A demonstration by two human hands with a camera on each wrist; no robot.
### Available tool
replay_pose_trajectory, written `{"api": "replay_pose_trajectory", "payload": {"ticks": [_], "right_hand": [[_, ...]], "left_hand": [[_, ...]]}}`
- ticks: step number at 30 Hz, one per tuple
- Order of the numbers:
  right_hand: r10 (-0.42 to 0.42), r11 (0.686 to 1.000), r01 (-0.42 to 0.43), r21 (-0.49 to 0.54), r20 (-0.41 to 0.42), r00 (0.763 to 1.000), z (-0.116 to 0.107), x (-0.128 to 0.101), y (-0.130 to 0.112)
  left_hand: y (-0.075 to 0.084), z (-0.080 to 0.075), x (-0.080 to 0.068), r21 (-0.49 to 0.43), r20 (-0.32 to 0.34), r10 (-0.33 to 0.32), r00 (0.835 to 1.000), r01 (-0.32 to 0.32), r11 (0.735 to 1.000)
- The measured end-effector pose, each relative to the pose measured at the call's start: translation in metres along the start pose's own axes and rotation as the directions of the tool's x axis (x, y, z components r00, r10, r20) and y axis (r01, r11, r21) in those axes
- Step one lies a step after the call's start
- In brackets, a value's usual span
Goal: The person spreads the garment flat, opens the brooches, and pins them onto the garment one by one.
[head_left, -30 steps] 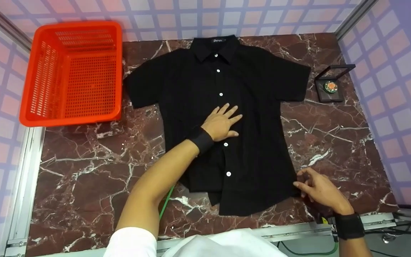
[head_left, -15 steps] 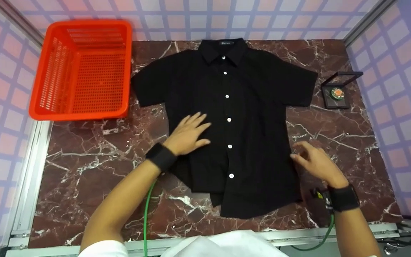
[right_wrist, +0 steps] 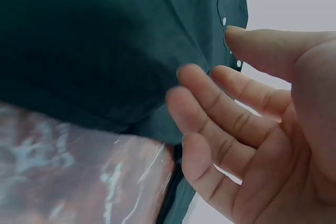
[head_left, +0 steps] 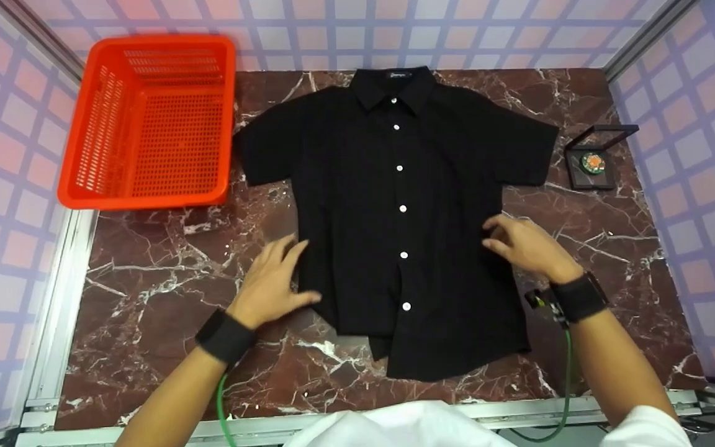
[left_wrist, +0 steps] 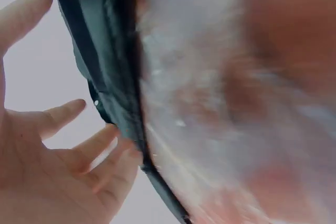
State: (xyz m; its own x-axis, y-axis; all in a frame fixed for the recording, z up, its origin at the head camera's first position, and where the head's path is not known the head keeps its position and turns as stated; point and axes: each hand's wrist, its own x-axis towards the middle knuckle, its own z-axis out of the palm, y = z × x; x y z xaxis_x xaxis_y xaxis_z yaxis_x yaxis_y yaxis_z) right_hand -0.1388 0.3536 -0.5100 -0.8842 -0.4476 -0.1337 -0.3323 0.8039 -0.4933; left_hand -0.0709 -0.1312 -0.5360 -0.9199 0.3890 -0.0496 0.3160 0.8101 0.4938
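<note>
A black shirt (head_left: 395,217) lies flat and face up in the middle of the dark red marble table (head_left: 165,279), with its collar at the far side. Five white buttons run down its front. The left hand (head_left: 274,282) rests at the shirt's left edge, low down, with its fingers straight and spread, gripping nothing. The right hand (head_left: 522,245) is at the shirt's right edge, with its fingers loosely bent and their tips touching the cloth; it holds nothing. Each wrist wears a black band. One orange basket (head_left: 146,118) sits at the far left corner of the table, just beside the shirt's left sleeve. One small black box (head_left: 593,164) with its lid up stands near the right sleeve, with a round colourful thing inside.
</note>
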Motion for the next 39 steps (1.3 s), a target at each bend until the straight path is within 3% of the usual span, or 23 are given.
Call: {"api": "replay_pose_trajectory", "payload": {"ticks": [3, 6, 11, 18, 21, 24, 30, 39], "right_hand": [[-0.008, 1.0, 0.008, 0.003, -0.007, 1.0, -0.003, 0.013, -0.002], [-0.008, 1.0, 0.008, -0.001, -0.021, 1.0, -0.005, 0.026, -0.001], [-0.007, 1.0, 0.008, 0.009, -0.048, 0.999, -0.007, 0.05, 0.003], [0.007, 1.0, -0.007, 0.002, -0.101, 0.995, -0.001, 0.086, -0.003], [-0.057, 0.998, 0.054, -0.025, -0.129, 0.99, 0.004, 0.104, -0.01], [-0.089, 0.995, 0.082, -0.05, -0.146, 0.985, 0.01, 0.119, -0.015], [0.029, 0.998, -0.032, -0.053, -0.059, 0.998, 0.02, 0.134, -0.02], [0.045, 0.993, -0.044, -0.112, 0.005, 0.999, 0.024, 0.138, -0.021]], "left_hand": [[-0.001, 0.001, -0.015, 0.026, -0.011, 0.033, 0.999, -0.032, 0.999], [0.001, 0.004, -0.023, 0.049, -0.032, 0.144, 0.989, -0.142, 0.989], [0.009, 0.013, -0.027, 0.074, 0.024, 0.325, 0.946, -0.326, 0.943], [0.015, 0.023, -0.026, 0.136, 0.16, 0.458, 0.875, -0.479, 0.867], [0.016, 0.025, -0.023, 0.135, 0.165, 0.505, 0.847, -0.527, 0.839], [0.017, 0.028, -0.017, 0.132, 0.138, 0.533, 0.835, -0.549, 0.826], [0.02, 0.033, -0.008, 0.149, 0.051, 0.547, 0.835, -0.548, 0.823], [0.019, 0.029, -0.007, 0.131, -0.046, 0.472, 0.88, -0.463, 0.877]]}}
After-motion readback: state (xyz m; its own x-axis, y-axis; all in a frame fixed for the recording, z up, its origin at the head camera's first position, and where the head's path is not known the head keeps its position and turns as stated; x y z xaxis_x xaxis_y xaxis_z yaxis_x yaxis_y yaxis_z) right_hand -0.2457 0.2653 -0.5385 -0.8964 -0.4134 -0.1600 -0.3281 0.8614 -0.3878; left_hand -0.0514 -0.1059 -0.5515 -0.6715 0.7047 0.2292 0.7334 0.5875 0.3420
